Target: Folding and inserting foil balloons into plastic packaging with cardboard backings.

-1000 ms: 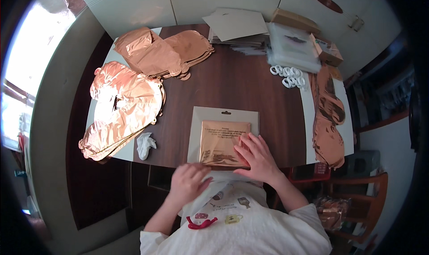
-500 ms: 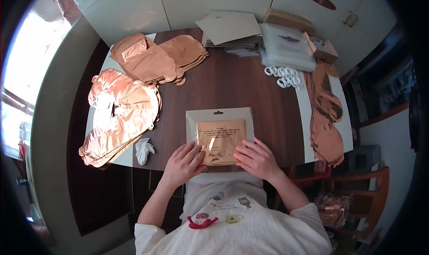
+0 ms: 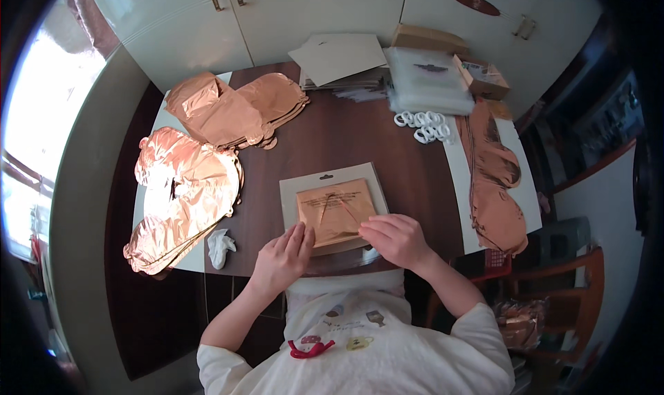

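A clear plastic bag point(image 3: 371, 253) with a pale backing card point(image 3: 289, 196) lies at the table's near edge, slightly tilted. On the card is a folded rose-gold foil balloon point(image 3: 335, 218) with dark print. My left hand point(image 3: 282, 260) has its fingers closed together at the package's lower left corner, the thumb partly hidden. Fingertips of my right hand point(image 3: 395, 241) pinch the lower right side of the package.
Stacks of flat rose-gold foil balloons point(image 3: 187, 187) point(image 3: 235, 108) lie left, another stack point(image 3: 492, 180) right. Crumpled white tissue point(image 3: 220, 248) sits near left. At the back are backing cards point(image 3: 340, 57), plastic bags point(image 3: 429, 84), white rings point(image 3: 423, 126) and an open carton point(image 3: 483, 77).
The package has turned slightly counterclockwise under my hands. My right hand has shifted up a little and its fingers have drawn together. The whole view has also shifted a little.
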The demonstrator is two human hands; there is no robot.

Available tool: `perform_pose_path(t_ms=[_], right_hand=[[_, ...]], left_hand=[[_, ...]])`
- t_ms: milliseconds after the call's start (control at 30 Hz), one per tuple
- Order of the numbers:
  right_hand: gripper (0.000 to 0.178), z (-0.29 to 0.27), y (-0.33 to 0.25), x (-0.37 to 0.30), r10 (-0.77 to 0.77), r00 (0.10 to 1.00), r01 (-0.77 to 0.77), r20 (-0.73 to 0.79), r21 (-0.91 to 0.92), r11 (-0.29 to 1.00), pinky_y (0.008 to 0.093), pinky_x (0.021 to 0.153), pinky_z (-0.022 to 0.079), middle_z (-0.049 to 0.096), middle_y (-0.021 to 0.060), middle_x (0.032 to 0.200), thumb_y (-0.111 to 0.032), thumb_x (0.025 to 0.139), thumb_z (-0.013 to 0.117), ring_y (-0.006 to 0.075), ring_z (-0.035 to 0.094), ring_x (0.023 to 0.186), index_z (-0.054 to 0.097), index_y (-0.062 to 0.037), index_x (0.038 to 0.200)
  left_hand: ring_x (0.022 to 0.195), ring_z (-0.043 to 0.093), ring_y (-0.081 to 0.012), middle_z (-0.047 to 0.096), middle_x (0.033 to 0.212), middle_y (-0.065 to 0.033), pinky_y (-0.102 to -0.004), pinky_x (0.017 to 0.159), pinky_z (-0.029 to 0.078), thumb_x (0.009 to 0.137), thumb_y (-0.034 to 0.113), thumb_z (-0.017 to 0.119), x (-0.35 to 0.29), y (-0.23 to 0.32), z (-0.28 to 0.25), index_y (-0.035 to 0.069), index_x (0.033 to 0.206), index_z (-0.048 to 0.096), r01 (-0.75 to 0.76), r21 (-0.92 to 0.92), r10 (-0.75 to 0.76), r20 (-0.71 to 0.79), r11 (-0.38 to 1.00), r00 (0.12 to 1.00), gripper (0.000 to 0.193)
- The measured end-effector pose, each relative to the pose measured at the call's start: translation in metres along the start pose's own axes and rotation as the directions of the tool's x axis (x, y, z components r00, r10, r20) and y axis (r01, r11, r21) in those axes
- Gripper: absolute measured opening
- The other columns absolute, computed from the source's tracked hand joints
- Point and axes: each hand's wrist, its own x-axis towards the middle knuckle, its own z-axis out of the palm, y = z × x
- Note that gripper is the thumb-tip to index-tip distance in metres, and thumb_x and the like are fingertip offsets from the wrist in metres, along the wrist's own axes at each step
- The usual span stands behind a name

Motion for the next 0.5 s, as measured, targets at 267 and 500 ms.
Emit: perform_pose_path(t_ms=[267, 500], right_hand=[[0.014, -0.019, 0.138, 0.009, 0.583, 0.801, -0.561, -0.138, 0.166, 0.811, 0.0385, 0.074, 0.05, 0.065, 0.0129, 0.087, -0.011, 0.079, 0.067, 0.0303, 0.063, 0.079, 0.067, -0.004, 0.091], [0.017, -0.027, 0.231, -0.026, 0.651, 0.734, -0.679, -0.195, -0.188, 0.71, 0.038, 0.078, 0.049, 0.061, 0.0096, 0.096, -0.01, 0.078, 0.064, 0.029, 0.061, 0.091, 0.066, -0.0067, 0.095]], left_hand=[[0.079, 0.066, -0.0177, 0.063, 0.106, -0.0141, -0.0264, 0.061, 0.054, 0.073, 0.008, 0.058, 0.023, -0.016, -0.021, -0.002, 0.11, 0.058, -0.049, 0.1, 0.047, 0.024, 0.994, 0.999, 0.038], [0.073, 0.066, -0.0175, 0.066, 0.102, -0.0099, -0.0281, 0.057, 0.054, 0.075, 0.01, 0.059, 0.028, -0.022, -0.037, 0.001, 0.106, 0.059, 0.048, 0.06, -0.051, 0.047, 0.997, 0.998, 0.033]])
